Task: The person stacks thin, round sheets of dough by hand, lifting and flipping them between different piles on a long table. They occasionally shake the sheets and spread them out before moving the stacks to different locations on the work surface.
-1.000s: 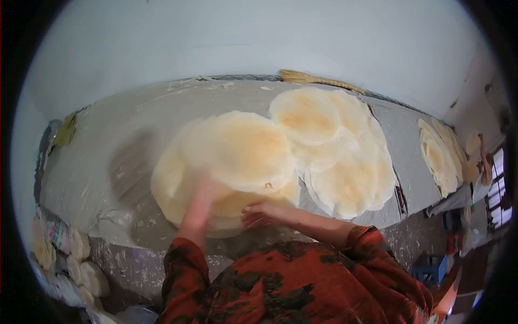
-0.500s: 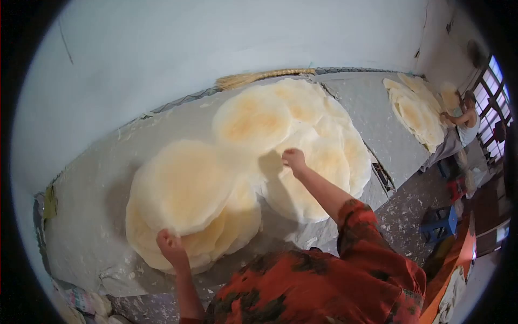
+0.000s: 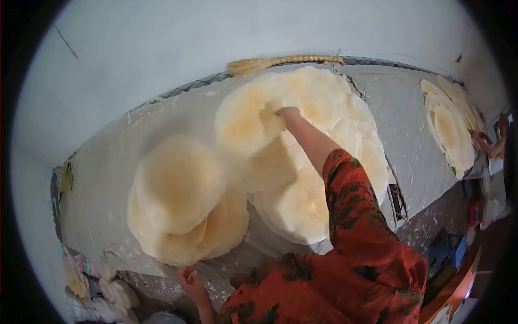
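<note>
The person leans over a flour-dusted grey tabletop (image 3: 102, 183) with the right arm stretched far out, and the right hand (image 3: 286, 113) rests on the edge of a round flatbread (image 3: 245, 121), pale with a toasted middle, which lies on top of the far heap of flatbreads (image 3: 329, 178). The fingertips lie on the rim at that flatbread's 3 o'clock side, but from here I cannot tell whether the grip is pinched on the rim or only laid against it (the fingers are folded under the back of the hand). The heap spreads from that hand toward 5 o'clock in overlapping rounds. At about 8 o'clock from the right hand, and apart from the heap, sits a lower stack of flatbreads (image 3: 178, 200), its top round browner in the middle. The left hand (image 3: 189, 279) hangs below the near edge of the tabletop, at 6 o'clock of that stack, its grip half curled, apart and closed on nothing. A straw broom (image 3: 286, 62) lies along the wall at 12 o'clock. Far off at 3 o'clock, another person's arm (image 3: 488, 144) reaches toward a further pile of flatbreads (image 3: 448, 129).
</note>
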`<state>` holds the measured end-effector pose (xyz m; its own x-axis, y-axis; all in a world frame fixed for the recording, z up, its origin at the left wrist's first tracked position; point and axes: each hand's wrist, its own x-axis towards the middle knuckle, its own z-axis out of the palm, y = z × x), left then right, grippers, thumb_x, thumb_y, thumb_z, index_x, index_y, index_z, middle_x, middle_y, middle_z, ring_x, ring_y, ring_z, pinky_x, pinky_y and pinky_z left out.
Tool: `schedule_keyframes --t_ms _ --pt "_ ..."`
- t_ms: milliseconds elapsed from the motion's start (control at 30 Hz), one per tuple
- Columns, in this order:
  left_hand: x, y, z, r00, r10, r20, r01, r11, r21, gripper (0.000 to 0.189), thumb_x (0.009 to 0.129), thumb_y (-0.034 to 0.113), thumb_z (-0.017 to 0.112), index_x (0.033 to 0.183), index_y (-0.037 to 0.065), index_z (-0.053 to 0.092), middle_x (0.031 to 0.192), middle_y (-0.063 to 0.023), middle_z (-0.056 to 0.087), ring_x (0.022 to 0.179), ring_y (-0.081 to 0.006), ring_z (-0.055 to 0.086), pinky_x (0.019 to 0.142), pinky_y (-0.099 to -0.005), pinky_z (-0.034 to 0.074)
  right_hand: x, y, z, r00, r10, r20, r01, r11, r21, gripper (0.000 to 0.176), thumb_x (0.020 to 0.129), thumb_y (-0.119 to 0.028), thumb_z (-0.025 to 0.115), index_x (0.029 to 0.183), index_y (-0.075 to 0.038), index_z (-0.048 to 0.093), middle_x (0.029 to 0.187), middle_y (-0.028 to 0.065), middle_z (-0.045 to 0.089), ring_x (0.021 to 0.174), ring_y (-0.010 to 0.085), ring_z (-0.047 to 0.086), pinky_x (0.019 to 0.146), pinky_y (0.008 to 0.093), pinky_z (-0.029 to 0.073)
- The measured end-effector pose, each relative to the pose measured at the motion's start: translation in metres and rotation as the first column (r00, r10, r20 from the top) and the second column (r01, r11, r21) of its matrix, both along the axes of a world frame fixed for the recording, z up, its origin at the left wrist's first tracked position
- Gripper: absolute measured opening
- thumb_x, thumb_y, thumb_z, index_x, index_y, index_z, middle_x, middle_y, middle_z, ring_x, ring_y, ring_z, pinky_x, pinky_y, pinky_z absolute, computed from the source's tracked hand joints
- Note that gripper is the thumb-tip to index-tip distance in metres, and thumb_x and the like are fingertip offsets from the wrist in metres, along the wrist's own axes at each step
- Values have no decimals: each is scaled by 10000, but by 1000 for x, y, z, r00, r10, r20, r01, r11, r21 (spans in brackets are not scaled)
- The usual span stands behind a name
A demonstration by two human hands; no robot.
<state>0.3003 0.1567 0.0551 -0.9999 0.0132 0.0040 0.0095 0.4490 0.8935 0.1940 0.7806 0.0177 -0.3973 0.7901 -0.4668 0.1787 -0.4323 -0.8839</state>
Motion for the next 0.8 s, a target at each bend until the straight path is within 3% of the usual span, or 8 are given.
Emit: schedule_keyframes --t_ms 200,233,267,333,400,500,600,800 --pt "15 32 9 998 -65 -18 65 998 -3 327 784 -25 551 1105 17 503 1102 -91 501 924 -171 528 777 -293 459 17 -11 27 946 195 261 -202 979 2 456 655 -300 769 964 -6 606 902 139 612 776 274 599 676 395 496" --pt "19 35 10 998 -58 -15 58 998 -4 327 784 -25 551 1105 17 503 1102 -91 501 924 -171 528 777 -293 459 23 -10 15 833 -56 550 -120 953 279 501 663 -307 760 1031 -26 570 997 150 589 887 285 572 745 408 474" --pt "24 38 11 995 -80 -62 82 996 35 317 785 -15 557 1096 18 508 1074 -86 515 893 -171 536 766 -291 462 29 -9 3 622 -359 696 -131 828 544 549 671 -315 751 1097 -45 534 1091 161 567 998 296 545 813 421 453" --pt "35 46 8 992 -76 -101 83 994 64 307 786 -5 564 1088 19 513 1047 -80 529 863 -171 543 755 -289 465 61 -23 12 728 -314 610 -274 681 679 602 686 -348 730 1157 -61 490 1175 163 512 1083 310 484 870 436 413" --pt "46 62 -8 944 -237 228 191 960 206 264 785 27 580 1047 27 545 962 -70 573 796 -167 570 723 -283 474 67 -44 -1 834 -18 552 -512 349 785 689 718 -394 683 1267 -84 404 1306 157 414 1197 327 394 935 450 364" --pt "51 113 -49 833 -552 34 550 822 -146 215 768 96 623 972 41 580 890 -105 595 741 -225 593 679 -325 482 52 -101 -8 690 234 685 -671 -145 727 787 739 -487 621 1349 -93 315 1377 147 338 1263 328 327 962 474 321" --pt "40 164 -69 701 -695 -158 618 703 -352 220 749 123 630 950 48 584 886 -117 589 743 -275 585 670 -357 478 35 -114 -27 506 141 851 -792 -317 523 800 747 -521 592 1360 -94 304 1372 159 343 1286 328 297 978 497 287" --pt "42 177 -91 610 -734 -299 524 657 -542 191 736 120 599 917 65 571 828 -99 552 758 -298 557 650 -372 463 32 -96 -44 522 224 823 -691 -455 562 666 772 -303 604 1329 -63 330 1363 190 337 1260 361 314 951 525 319"
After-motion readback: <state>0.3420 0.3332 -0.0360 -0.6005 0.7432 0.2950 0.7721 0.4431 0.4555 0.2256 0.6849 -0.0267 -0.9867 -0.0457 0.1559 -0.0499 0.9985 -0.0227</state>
